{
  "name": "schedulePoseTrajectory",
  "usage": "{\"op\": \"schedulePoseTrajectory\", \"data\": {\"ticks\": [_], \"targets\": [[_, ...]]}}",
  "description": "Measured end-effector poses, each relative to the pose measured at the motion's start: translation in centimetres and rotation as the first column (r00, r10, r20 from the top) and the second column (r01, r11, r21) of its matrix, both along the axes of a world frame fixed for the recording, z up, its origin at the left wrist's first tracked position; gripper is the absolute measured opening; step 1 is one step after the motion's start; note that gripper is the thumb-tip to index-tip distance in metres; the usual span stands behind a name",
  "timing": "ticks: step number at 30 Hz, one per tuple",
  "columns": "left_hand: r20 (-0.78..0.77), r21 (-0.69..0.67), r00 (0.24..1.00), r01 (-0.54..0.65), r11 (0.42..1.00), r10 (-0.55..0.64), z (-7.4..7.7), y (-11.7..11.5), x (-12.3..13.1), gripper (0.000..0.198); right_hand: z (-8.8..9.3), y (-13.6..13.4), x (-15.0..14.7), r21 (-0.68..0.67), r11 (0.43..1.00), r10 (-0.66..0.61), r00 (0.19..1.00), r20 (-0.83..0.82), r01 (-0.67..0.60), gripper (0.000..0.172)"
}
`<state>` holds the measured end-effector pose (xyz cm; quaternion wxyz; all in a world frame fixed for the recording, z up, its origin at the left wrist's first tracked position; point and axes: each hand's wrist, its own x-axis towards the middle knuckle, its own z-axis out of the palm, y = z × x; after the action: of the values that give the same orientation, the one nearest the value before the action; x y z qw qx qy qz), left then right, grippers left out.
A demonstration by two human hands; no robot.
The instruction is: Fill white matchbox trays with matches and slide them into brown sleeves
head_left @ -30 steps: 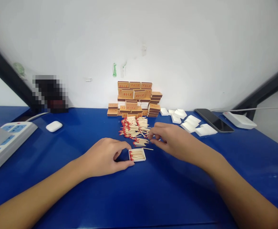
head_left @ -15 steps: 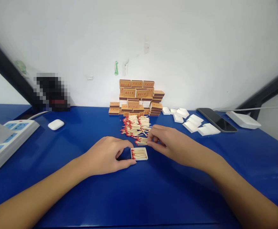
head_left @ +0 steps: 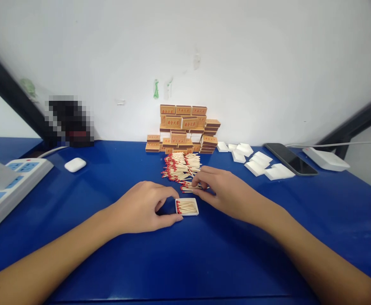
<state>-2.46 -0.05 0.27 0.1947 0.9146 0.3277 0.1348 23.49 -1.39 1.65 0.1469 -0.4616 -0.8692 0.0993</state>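
Observation:
A small white matchbox tray (head_left: 187, 206) with red-tipped matches in it lies on the blue table (head_left: 185, 262). My left hand (head_left: 142, 207) grips the tray's left end between thumb and fingers. My right hand (head_left: 218, 188) is just right of and behind the tray, its fingers pinched on a few matches (head_left: 189, 187) at the near edge of the loose match pile (head_left: 181, 167). Behind the pile, orange matchboxes (head_left: 183, 127) are stacked against the white wall.
Several empty white trays (head_left: 258, 163) lie at the back right, beside a dark phone (head_left: 290, 159) and a white adapter (head_left: 327, 159). A white earbud case (head_left: 75, 164) and a power strip (head_left: 4, 182) sit on the left.
My right hand has slid left and nearer, from the pile toward the tray, gathering a few matches. My left hand stays on the tray.

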Motion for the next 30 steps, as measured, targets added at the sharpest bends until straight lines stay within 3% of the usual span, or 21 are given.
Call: {"op": "schedulePoseTrajectory", "data": {"ticks": [13, 19, 25, 30], "targets": [[-0.004, -0.013, 1.0, 0.001, 1.0, -0.001, 0.5, -0.2, 0.0, 0.029, -0.9, 0.4, -0.4, -0.109, 0.994, 0.022, 1.0, -0.02, -0.024, 0.012], [-0.012, -0.017, 1.0, 0.011, 1.0, -0.011, 0.3, -0.2, 0.0, 0.03, -0.2, 0.0, -0.1, -0.178, 0.984, 0.024, 0.995, 0.097, -0.006, 0.018], [-0.009, -0.004, 1.0, -0.022, 1.0, 0.022, 0.2, -0.1, 0.1, 0.029, 0.8, -1.3, -0.9, -0.12, 0.993, 0.001, 0.998, 0.06, 0.006, 0.016], [-0.007, 0.0, 1.0, -0.028, 1.0, 0.028, 0.2, -0.1, 0.1, 0.027, 0.5, -2.3, -2.3, -0.085, 0.995, 0.056, 0.987, 0.15, -0.043, 0.017]]}}
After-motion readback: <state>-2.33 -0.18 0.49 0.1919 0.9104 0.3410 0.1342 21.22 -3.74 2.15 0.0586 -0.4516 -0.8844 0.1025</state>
